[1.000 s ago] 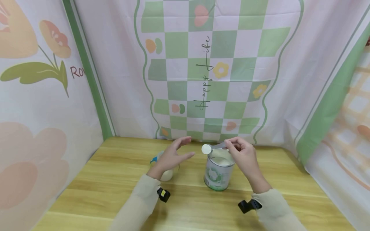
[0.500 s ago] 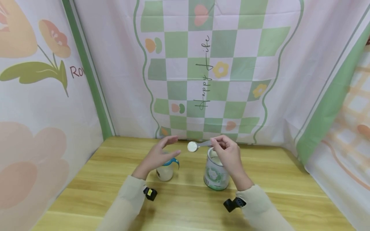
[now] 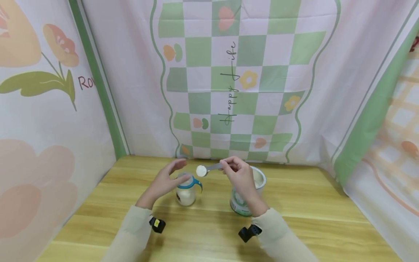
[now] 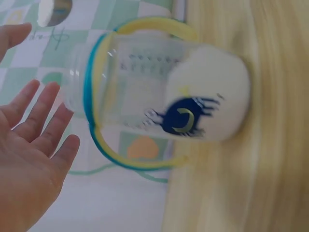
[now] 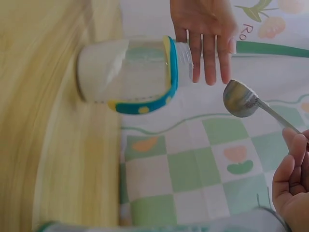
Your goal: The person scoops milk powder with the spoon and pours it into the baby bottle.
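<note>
Pinching a shiny metal measuring spoon (image 3: 205,169) by its thin handle, right hand (image 3: 241,178); round bowl heaped with white powder, level, just above the mouth of the clear plastic baby bottle (image 3: 186,189). Bottle has teal collar and loop handles, white powder at its base, upright on pale wood-grain table (image 3: 327,211). Left hand (image 3: 165,181), fingers straight and slightly spread, beside the bottle neck. Round green-labelled metal tin (image 3: 246,193) of powder behind the right wrist.

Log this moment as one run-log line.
right hand: pinches metal spoon of white powder above clear teal-handled baby bottle | left hand: open beside bottle | green powder tin: open
</note>
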`<state>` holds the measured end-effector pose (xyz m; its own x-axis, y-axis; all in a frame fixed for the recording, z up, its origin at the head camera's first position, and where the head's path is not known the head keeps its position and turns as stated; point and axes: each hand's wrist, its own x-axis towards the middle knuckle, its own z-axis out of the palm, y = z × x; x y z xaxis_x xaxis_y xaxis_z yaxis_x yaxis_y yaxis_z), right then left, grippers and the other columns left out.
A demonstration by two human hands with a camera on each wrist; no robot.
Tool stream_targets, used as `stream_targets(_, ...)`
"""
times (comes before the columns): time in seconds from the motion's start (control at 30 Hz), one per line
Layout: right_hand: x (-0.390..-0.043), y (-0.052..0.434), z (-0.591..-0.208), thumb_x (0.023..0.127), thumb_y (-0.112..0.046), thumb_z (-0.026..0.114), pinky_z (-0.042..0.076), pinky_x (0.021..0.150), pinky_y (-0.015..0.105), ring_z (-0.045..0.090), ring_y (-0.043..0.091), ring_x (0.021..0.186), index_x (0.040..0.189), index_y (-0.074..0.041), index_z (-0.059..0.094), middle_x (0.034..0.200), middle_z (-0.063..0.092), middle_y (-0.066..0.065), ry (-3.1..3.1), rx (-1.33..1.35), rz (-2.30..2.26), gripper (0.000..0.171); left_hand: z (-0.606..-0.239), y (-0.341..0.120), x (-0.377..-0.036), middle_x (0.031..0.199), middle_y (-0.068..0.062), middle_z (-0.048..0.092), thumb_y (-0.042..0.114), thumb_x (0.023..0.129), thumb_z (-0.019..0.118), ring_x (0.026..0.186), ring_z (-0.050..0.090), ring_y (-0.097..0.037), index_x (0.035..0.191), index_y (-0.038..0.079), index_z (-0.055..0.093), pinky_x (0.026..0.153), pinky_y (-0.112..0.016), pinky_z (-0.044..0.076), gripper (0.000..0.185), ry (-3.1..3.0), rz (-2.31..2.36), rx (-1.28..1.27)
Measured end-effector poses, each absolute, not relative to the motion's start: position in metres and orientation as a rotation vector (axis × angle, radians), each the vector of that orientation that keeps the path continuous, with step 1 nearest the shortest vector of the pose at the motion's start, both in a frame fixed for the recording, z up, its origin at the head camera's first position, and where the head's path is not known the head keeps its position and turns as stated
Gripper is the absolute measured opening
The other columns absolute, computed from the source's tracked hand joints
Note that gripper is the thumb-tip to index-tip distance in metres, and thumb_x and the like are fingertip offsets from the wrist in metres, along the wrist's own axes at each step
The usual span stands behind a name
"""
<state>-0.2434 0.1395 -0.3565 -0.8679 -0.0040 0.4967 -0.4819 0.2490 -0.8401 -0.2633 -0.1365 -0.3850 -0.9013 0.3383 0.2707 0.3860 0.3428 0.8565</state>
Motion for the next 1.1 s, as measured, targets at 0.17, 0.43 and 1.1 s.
stream_targets(0.17, -0.244, 0.126, -0.359, 0.098, -0.021, 0.069, 0.051, 0.059, 0.023, 0.068, 0.027, 0.076, 0.097, -0.006, 0.072, 0.086, 0.073, 0.014, -2.145, 0.430, 1.654, 0.015, -0.397, -0.144, -0.264, 0.148, -0.007, 0.049, 0.040, 0.089, 0.078, 0.139, 0.040, -0.027, 0.149, 0.015, 0.044, 0.117, -0.049, 0.026, 0.073, -2.587, -1.573, -0.652)
stream_targets(0.43, -0.246, 0.110, -0.363, 0.097, -0.026, 0.069, 0.053, 0.063, 0.025, 0.068, 0.028, 0.077, 0.096, -0.010, 0.074, 0.084, 0.074, 0.006, -2.143, 0.433, 1.645, 0.017, -0.417, -0.144, -0.264, 0.155, 0.001, 0.039, 0.051, 0.080, 0.083, 0.144, 0.030, -0.032, 0.152, 0.022, 0.041, 0.113, -0.063, 0.024, 0.089, -2.671, -1.589, -0.476)
stream_targets(1.1, -0.249, 0.089, -0.381, 0.097, -0.019, 0.070, 0.054, 0.062, 0.024, 0.067, 0.017, 0.070, 0.091, -0.008, 0.072, 0.079, 0.073, 0.001, -2.082, 0.484, 1.594, 0.012, -0.436, -0.143, -0.272, 0.140, -0.004, 0.056, 0.046, 0.080, 0.084, 0.129, 0.050, -0.029, 0.145, 0.025, 0.052, 0.106, -0.057, 0.038, 0.075, -2.637, -1.737, -0.439)
